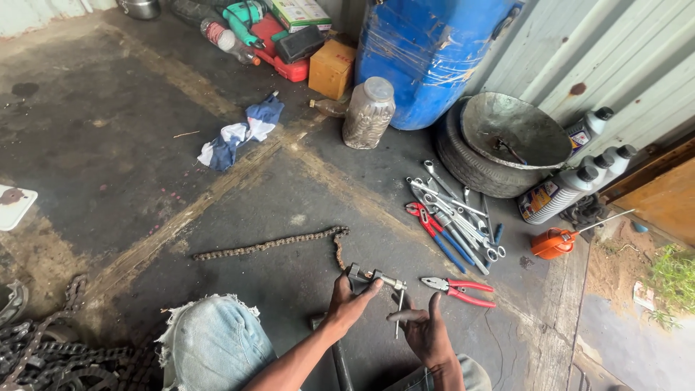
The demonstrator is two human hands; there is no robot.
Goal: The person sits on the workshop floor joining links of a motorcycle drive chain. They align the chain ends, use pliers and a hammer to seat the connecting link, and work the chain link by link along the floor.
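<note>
My left hand grips a dark metal chain-breaker tool clamped on one end of a rusty chain that runs leftward across the floor. My right hand sits just right of the tool, fingers curled by its thin steel cross handle, which hangs down from the screw end. Whether those fingers pinch the handle I cannot tell. My knee in torn jeans is at the lower left.
Red-handled pliers lie right of my hands. A pile of spanners and blue-handled pliers lies beyond. Behind are a tyre with a metal basin, oil bottles, an orange oil can, a blue drum, a plastic jar, a rag.
</note>
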